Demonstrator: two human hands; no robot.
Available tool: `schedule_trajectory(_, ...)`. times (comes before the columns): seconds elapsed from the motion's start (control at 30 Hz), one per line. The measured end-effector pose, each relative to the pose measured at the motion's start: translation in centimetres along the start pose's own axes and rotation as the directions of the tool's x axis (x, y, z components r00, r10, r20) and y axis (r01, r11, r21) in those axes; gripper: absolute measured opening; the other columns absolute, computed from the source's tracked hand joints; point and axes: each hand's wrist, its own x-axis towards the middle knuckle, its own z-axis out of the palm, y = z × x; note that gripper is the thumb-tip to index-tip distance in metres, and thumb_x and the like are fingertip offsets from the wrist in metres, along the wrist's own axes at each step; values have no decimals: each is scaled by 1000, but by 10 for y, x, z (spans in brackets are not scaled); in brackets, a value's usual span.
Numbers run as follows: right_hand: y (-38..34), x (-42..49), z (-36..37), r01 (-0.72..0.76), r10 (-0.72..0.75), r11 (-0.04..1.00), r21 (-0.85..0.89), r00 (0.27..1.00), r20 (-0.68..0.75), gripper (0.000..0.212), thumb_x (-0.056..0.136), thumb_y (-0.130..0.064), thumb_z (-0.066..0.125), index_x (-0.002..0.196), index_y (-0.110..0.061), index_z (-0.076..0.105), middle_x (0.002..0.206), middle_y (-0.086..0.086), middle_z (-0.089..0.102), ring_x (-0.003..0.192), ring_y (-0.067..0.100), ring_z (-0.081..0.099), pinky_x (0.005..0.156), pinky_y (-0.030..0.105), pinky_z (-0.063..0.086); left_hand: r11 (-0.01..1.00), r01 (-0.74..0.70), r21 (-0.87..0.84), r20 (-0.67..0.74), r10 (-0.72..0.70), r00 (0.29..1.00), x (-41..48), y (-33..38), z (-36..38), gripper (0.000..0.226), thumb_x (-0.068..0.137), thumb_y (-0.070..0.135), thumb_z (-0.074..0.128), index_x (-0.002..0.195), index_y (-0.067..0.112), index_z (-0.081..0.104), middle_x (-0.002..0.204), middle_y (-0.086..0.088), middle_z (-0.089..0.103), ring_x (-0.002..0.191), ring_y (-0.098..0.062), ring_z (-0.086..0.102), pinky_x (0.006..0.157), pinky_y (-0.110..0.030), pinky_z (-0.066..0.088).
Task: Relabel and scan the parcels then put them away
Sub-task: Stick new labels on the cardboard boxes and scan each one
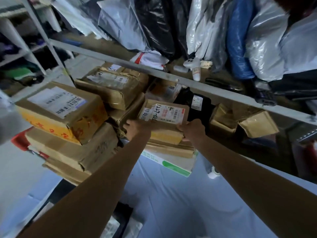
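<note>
A small brown cardboard parcel [164, 121] with a white label and handwritten numbers sits on a stack of flat boxes under the shelf rail. My left hand [137, 128] grips its left near corner. At the right near corner, my right hand [192, 129] holds it with the thumb on top. Both arms reach forward from the bottom of the view. Larger taped brown parcels [63, 114] are stacked to the left, one with a barcode label.
A grey metal shelf rail [154, 71] crosses above the parcels. Silver, black and blue plastic mail bags [214, 26] fill the upper shelf. A white handheld scanner [193, 66] lies on that shelf. More brown boxes [257, 124] sit to the right. A green-and-white box [171, 164] lies under the stack.
</note>
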Motion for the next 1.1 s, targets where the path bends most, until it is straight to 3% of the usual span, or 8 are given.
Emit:
schedule_trajectory(0.27, 4, -22, -25, 18, -14, 998, 68, 998, -67, 35, 76, -17, 79, 100, 1, 62, 98, 15, 66, 87, 31, 66, 74, 47, 59, 997, 23, -79, 59, -18, 998, -29, 11, -10, 94, 75, 30, 78, 140, -3, 18, 144, -20, 28, 131, -35, 36, 102, -39, 36)
schedule_trajectory(0.4, 23, -55, -75, 89, -81, 994, 58, 987, -139, 18, 77, -12, 76, 84, -3, 63, 88, 14, 66, 79, 27, 64, 74, 39, 56, 998, 10, -69, 265, 9, 964, -55, 12, 0, 99, 61, 44, 84, 134, 3, 32, 129, -14, 49, 119, -33, 51, 95, -42, 48)
schedule_trajectory(0.5, 47, -89, -131, 119, -130, 991, -61, 964, -232, 13, 78, -5, 70, 71, -2, 60, 73, 14, 59, 70, 27, 56, 62, 33, 45, 969, -220, 108, 423, 156, 893, -90, 25, 13, 41, 83, 35, 69, 109, 6, 54, 105, -10, 61, 100, -27, 60, 81, -32, 50)
schedule_trajectory(0.6, 80, -123, -193, 103, -159, 975, -198, 944, -289, 22, 81, -4, 65, 61, -4, 55, 67, 13, 58, 71, 28, 56, 58, 30, 39, 869, -462, 178, 447, 347, 825, -129, 49, 33, 39, 84, 31, 68, 112, 5, 59, 105, -12, 62, 100, -25, 60, 75, -28, 44)
schedule_trajectory(0.73, 130, -164, -264, 101, -215, 928, -359, 932, -293, 18, 83, -7, 62, 97, -3, 72, 85, 9, 67, 86, 28, 61, 66, 29, 42, 763, -625, 164, 682, 370, 631, -196, 62, 69, 18, 77, 24, 70, 75, 11, 59, 76, -4, 55, 74, -17, 57, 65, -28, 44)
schedule_trajectory(0.83, 170, -191, -310, 75, -225, 906, -416, 918, -325, 20, 85, -6, 61, 103, -3, 69, 85, 13, 64, 91, 33, 62, 66, 29, 40, 790, -596, 147, 832, 227, 506, -253, 52, 99, 31, 70, 37, 76, 72, 12, 59, 82, -4, 62, 73, -14, 54, 64, -24, 41)
schedule_trajectory(0.93, 202, -215, -348, 29, -197, 889, -457, 925, -324, 14, 85, -4, 61, 88, 7, 68, 79, 25, 61, 80, 35, 59, 65, 36, 43, 788, -599, 140, 894, 160, 420, -303, 34, 131, 49, 65, 46, 77, 101, 16, 68, 93, 2, 69, 93, -17, 61, 78, -30, 46)
schedule_trajectory(1.1, 236, -241, -387, 117, -261, 857, -502, 938, -228, 14, 85, -1, 60, 82, -2, 73, 66, 6, 56, 70, 23, 55, 58, 24, 32, 868, -489, 88, 935, 98, 341, -362, 3, 163, 66, 54, 41, 81, 114, 21, 63, 109, -2, 70, 109, -22, 61, 95, -41, 46)
